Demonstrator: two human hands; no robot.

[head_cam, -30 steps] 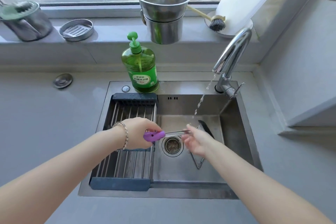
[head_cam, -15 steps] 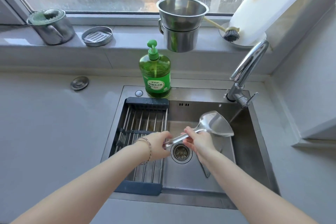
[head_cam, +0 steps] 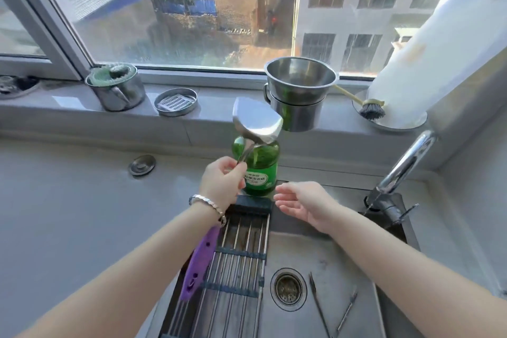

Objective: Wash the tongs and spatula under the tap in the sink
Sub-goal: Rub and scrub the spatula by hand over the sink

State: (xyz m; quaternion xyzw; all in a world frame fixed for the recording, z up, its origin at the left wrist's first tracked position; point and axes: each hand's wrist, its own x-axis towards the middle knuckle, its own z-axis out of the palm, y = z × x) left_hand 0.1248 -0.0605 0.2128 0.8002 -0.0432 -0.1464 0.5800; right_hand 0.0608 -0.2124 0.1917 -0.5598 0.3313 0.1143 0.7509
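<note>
My left hand (head_cam: 223, 184) grips the steel shaft of the spatula (head_cam: 256, 123), which stands upright with its shiny blade raised in front of the green soap bottle (head_cam: 259, 173). Its purple handle (head_cam: 200, 262) hangs down below my wrist over the drying rack. My right hand (head_cam: 301, 204) hovers open and holds nothing, just right of the bottle. The thin metal tongs (head_cam: 329, 307) lie on the sink (head_cam: 323, 261) floor right of the drain (head_cam: 288, 289). The tap (head_cam: 403, 164) stands at the right; no water stream is visible.
A roll-up drying rack (head_cam: 238, 258) covers the sink's left half. On the windowsill stand stacked steel bowls (head_cam: 300, 93), a lidded steel pot (head_cam: 115, 88), a small soap dish (head_cam: 175, 101) and a dish brush (head_cam: 370, 110). A round plug (head_cam: 142, 164) lies on the grey counter.
My left hand has lifted the spatula from over the drain to upright before the soap bottle. My right hand has let go of it. The water stream seen earlier is gone.
</note>
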